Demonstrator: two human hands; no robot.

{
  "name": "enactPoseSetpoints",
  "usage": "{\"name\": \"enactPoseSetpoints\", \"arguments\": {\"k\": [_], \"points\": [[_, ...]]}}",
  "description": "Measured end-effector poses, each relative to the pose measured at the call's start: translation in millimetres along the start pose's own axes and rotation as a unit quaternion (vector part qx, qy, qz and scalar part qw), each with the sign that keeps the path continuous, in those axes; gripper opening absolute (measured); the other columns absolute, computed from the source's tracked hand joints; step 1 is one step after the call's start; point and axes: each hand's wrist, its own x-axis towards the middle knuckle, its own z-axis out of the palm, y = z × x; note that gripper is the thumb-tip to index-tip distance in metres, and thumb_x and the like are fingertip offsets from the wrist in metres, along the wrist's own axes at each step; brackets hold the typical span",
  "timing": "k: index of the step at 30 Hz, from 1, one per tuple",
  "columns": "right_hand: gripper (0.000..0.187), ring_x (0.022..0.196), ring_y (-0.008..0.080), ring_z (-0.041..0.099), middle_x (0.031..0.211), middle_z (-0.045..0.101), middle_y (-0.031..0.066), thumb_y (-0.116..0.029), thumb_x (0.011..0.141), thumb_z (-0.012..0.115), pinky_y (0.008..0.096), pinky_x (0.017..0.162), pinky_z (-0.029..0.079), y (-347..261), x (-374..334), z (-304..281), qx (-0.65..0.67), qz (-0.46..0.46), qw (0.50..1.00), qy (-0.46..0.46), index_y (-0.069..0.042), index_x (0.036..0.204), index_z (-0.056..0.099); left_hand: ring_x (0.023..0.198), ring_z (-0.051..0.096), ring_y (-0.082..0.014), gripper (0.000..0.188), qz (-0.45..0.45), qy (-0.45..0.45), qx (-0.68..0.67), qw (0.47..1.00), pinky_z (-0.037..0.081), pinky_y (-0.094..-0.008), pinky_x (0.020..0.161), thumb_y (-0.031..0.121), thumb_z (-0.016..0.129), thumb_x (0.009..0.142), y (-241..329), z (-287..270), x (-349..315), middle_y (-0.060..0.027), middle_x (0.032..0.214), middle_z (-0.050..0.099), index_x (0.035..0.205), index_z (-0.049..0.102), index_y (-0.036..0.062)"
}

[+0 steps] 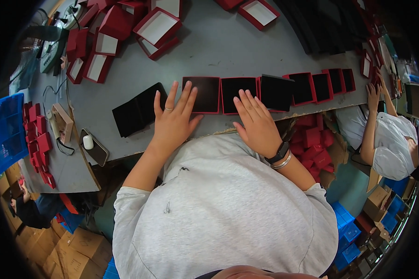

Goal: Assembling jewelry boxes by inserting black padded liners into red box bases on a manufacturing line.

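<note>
A row of shallow red boxes with black inside runs along the table's near edge. My left hand point(174, 116) lies open with its fingers spread, fingertips at the left side of the leftmost box point(207, 95). My right hand point(257, 122) is open too, its fingers stretched over the front part of the second box point(233, 88). Just right of it, a black pad point(277, 93) sits slightly askew on the third box, partly covering it. Left of my left hand lie black pads point(135, 111), overlapping on the grey table point(209, 51). Neither hand grips anything.
White-lined red boxes point(158, 28) are heaped at the far left. Long black sheets point(321, 28) are stacked far right. A phone with a white earphone case point(88, 142) lies at the left edge. A carton of red boxes point(314, 144) stands below right; a co-worker point(391, 139) sits beyond.
</note>
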Motion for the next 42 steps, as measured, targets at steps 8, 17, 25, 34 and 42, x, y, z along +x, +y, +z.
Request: {"name": "enactPoseSetpoints", "arguments": {"k": [8, 17, 25, 34, 42], "points": [[0.06, 0.146, 0.0318, 0.04, 0.153, 0.045, 0.0212, -0.021, 0.092, 0.065, 0.0428, 0.12, 0.03, 1.5, 2.1, 11.0, -0.059, -0.008, 0.998, -0.024, 0.001, 0.144, 0.048, 0.154, 0.022, -0.031, 0.078, 0.011, -0.058, 0.039, 0.997, 0.01, -0.0604, 0.121, 0.046, 0.071, 0.086, 5.5, -13.4, 9.7, -0.0036, 0.158, 0.043, 0.153, 0.045, 0.0139], [0.043, 0.13, 0.028, 0.052, 0.135, 0.058, 0.0125, -0.014, 0.088, 0.067, 0.0415, 0.113, 0.038, -1.0, 6.7, -2.6, 0.013, -0.025, 0.999, 0.039, -0.004, 0.129, 0.062, 0.117, 0.056, -0.0164, 0.026, 0.01, 0.095, -0.026, 0.995, 0.024, -0.0494, 0.114, 0.021, 0.078, 0.08, 7.1, -10.6, -11.6, 0.0024, 0.114, 0.065, 0.104, 0.071, 0.0149], [0.043, 0.124, 0.0297, 0.054, 0.129, 0.059, 0.0114, -0.016, 0.085, 0.072, 0.0443, 0.106, 0.043, 0.1, 18.5, -2.7, 0.033, -0.039, 0.999, -0.02, -0.004, 0.126, 0.063, 0.124, 0.053, -0.0194, 0.039, 0.009, 0.05, -0.064, 0.997, 0.021, -0.05, 0.116, 0.032, 0.078, 0.081, 1.6, -14.4, -6.0, -0.0012, 0.124, 0.063, 0.116, 0.07, 0.0164], [0.086, 0.148, 0.036, 0.034, 0.157, 0.036, 0.0243, -0.039, 0.075, 0.083, 0.0445, 0.119, 0.031, 3.6, 28.7, 8.8, -0.024, -0.025, 0.999, -0.024, -0.002, 0.144, 0.048, 0.141, 0.046, -0.0248, 0.07, 0.042, 0.007, -0.06, 0.997, 0.025, -0.0534, 0.12, 0.043, 0.075, 0.083, 13.1, -5.3, 16.4, -0.0105, 0.149, 0.052, 0.145, 0.053, 0.0166], [0.084, 0.146, 0.0349, 0.037, 0.154, 0.041, 0.0231, -0.041, 0.076, 0.082, 0.0454, 0.118, 0.032, 4.6, 29.5, 6.9, -0.029, -0.028, 0.999, -0.025, -0.001, 0.142, 0.05, 0.145, 0.041, -0.0259, 0.072, 0.009, -0.023, -0.071, 0.997, 0.022, -0.0497, 0.122, 0.044, 0.07, 0.089, 20.8, 0.7, 14.1, -0.0122, 0.156, 0.043, 0.151, 0.046, 0.0185]]}}
